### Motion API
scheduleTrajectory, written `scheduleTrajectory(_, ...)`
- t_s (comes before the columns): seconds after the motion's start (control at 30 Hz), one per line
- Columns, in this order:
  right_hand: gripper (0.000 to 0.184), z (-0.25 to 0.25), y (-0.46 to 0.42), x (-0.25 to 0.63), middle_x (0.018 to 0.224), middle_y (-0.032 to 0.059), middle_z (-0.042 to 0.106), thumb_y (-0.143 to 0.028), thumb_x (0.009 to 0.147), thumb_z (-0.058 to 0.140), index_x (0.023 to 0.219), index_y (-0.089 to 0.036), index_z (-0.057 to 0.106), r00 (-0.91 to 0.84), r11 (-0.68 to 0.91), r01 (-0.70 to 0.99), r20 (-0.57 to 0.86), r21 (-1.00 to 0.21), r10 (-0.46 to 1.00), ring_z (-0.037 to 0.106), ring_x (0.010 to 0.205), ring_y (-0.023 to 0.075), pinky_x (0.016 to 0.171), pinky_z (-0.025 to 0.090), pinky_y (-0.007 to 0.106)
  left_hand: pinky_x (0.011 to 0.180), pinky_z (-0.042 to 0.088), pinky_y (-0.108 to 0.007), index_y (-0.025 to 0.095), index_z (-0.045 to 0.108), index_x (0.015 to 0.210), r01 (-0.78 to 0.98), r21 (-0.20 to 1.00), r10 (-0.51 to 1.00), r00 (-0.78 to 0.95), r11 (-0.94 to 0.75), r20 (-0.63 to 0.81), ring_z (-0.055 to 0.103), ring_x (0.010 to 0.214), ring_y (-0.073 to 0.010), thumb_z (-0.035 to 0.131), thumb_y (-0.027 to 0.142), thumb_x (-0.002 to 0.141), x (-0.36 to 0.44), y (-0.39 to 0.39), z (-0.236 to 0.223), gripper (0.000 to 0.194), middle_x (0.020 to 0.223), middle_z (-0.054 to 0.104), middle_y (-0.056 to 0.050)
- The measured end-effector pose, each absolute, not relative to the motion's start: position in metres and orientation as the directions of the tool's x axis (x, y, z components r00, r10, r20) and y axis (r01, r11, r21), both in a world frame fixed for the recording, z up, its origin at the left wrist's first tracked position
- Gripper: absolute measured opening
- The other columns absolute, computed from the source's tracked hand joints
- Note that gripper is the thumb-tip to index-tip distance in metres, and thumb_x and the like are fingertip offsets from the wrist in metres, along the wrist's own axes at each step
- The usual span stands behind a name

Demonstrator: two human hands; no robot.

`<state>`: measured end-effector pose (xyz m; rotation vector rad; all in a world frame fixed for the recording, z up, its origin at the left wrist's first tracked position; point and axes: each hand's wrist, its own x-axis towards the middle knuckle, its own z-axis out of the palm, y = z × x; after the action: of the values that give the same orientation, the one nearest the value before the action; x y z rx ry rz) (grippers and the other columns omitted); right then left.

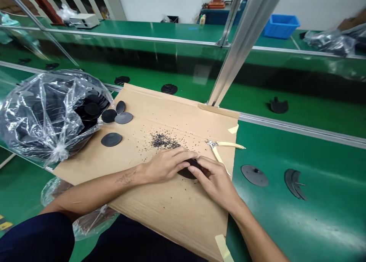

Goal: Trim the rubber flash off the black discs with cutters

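Fingers (183,159) of both your hands curl closed around a black disc (187,173), holding it from either side. Your left hand (164,164) covers its far side and your right hand (214,182) wraps its right side, so only a dark edge shows. The disc sits low over the middle of the cardboard sheet (171,220), though you cannot tell whether it touches. Just beyond your hands on that sheet lies a scatter of black crumbs (164,141), thickest in a small heap. Cutting pliers (224,145) with cream handles lie near the sheet's right edge, just beside your right hand. Near the sheet's left edge are four loose black discs (124,118), close to a clear plastic bag (48,117) full of similar discs. Off the sheet's right edge, two black moulded pieces (254,175) rest on the green counter (314,224).
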<state>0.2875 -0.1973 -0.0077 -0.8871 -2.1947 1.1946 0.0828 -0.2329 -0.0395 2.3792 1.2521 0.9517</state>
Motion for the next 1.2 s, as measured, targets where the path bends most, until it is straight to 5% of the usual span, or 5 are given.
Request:
scheduleTrajectory(0.4, 0.037, -0.01, -0.197, 0.285, 0.066, -0.0008, 0.054, -0.034, 0.104, 0.048, 0.07, -0.022, 0.05, -0.687, 0.484, 0.259, 0.192, -0.836, 0.7, 0.054, 0.066, 0.0144, 0.062, 0.042, 0.026, 0.071, 0.058, -0.026, 0.018, 0.053, 0.118, 0.689, 0.42, 0.788, 0.384, -0.591, 0.481, 0.07, 0.083, -0.0156, 0.029, 0.033, 0.108, 0.087, -0.236, -0.037, 0.03, 0.098, 0.071, -0.006)
scheduleTrajectory(0.6, 0.033, -0.009, -0.198, 0.287, 0.071, 0.0014, 0.06, -0.033, 0.105, 0.046, 0.077, -0.021, 0.059, -0.689, 0.533, 0.262, 0.23, -0.805, 0.687, 0.057, 0.068, 0.0153, 0.062, 0.044, 0.027, 0.071, 0.058, -0.025, 0.018, 0.051, 0.128, 0.5, 0.654, 0.817, 0.243, -0.567, 0.523, 0.069, 0.081, -0.0146, 0.047, 0.038, 0.104, 0.085, -0.235, -0.035, 0.031, 0.094, 0.072, -0.006)
scheduleTrajectory(0.7, 0.026, -0.008, -0.198, 0.289, 0.082, 0.0045, 0.067, -0.029, 0.105, 0.047, 0.091, -0.02, 0.067, -0.685, 0.572, 0.231, 0.286, -0.787, 0.671, 0.063, 0.075, 0.0162, 0.067, 0.049, 0.028, 0.071, 0.056, -0.026, 0.017, 0.061, 0.115, 0.385, 0.713, 0.808, 0.216, -0.586, 0.547, 0.067, 0.08, -0.0145, 0.056, 0.038, 0.1, 0.082, -0.233, -0.03, 0.026, 0.089, 0.071, -0.005)
scheduleTrajectory(0.93, 0.019, -0.017, -0.195, 0.289, 0.098, 0.0067, 0.072, -0.014, 0.1, 0.052, 0.111, -0.019, 0.068, -0.689, 0.707, 0.086, 0.471, -0.702, 0.551, 0.07, 0.086, 0.0157, 0.073, 0.058, 0.028, 0.078, 0.055, -0.03, 0.015, 0.067, 0.111, 0.288, 0.68, 0.739, 0.257, -0.674, 0.623, 0.066, 0.087, -0.0162, 0.054, 0.047, 0.1, 0.081, -0.23, -0.027, 0.036, 0.094, 0.071, -0.009)
scheduleTrajectory(1.2, 0.023, -0.024, -0.194, 0.293, 0.104, 0.0088, 0.075, -0.013, 0.098, 0.056, 0.116, -0.019, 0.068, -0.714, 0.78, 0.159, 0.475, -0.605, 0.514, 0.073, 0.092, 0.0202, 0.077, 0.062, 0.032, 0.079, 0.055, -0.03, 0.015, 0.068, 0.101, 0.382, 0.535, 0.651, 0.32, -0.753, 0.688, 0.067, 0.084, -0.0149, 0.067, 0.031, 0.095, 0.084, -0.23, -0.029, 0.017, 0.091, 0.074, -0.006)
